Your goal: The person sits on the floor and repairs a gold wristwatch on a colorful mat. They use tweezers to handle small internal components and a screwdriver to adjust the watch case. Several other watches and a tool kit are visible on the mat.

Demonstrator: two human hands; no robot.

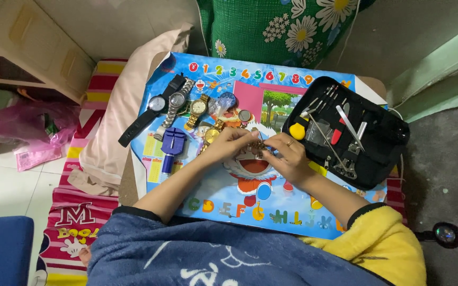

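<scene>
Two hands together mid-mat: your left hand (229, 143) & right hand (287, 156) pinch a metal watch band (256, 146). Cartoon mat (208, 201) covers small table; black tool case (382, 143) at right w/ green flowered cushion (271, 26) behind, tiled floor (1, 185) left.

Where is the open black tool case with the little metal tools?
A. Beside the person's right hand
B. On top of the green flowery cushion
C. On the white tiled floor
A: the open black tool case lies on the colourful cartoon mat, just beside the right hand.
</scene>
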